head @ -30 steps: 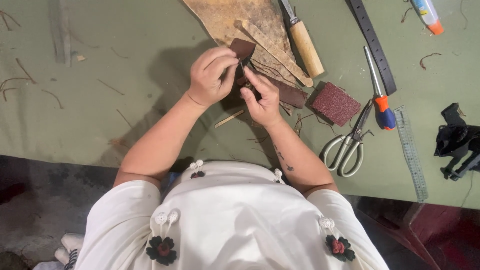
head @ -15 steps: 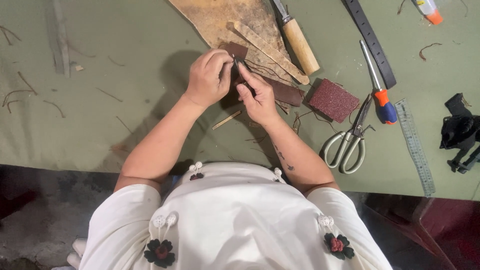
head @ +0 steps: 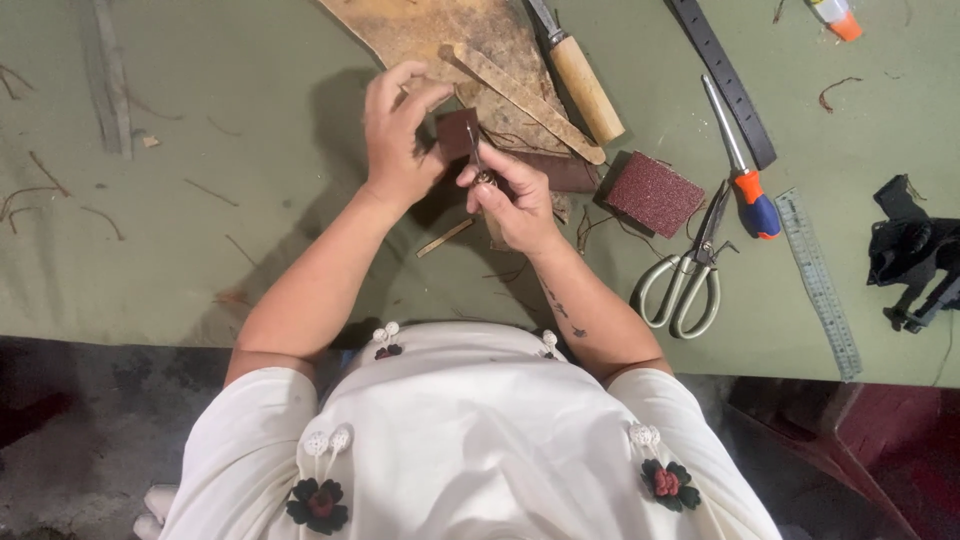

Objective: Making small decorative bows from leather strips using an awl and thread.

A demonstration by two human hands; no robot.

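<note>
Your left hand (head: 395,135) pinches the upper edge of a small dark brown leather piece (head: 457,132), fingers pressed together on it. Your right hand (head: 512,195) grips a thin metal tool (head: 474,155), fingers closed around it, tip against the piece. The piece is held just above the green tabletop (head: 200,250), at 12 o'clock from your chest, in front of the tan leather hide (head: 440,40).

At 1 o'clock: a flat wooden stick (head: 525,100) and a wooden-handled knife (head: 585,88) lie on the hide. At 2 o'clock: a red-brown sanding block (head: 655,193), scissors (head: 690,275), an orange-and-blue handled tool (head: 740,165), a dark strap (head: 725,75), a clear ruler (head: 820,285).

Risk, as judged: the tool tip sits close to your left fingertips; a slip off the small piece could jab them. A loose pinch could let the piece twist and put the mark off line.

Containers: none visible; all items lie loose on the tabletop.
</note>
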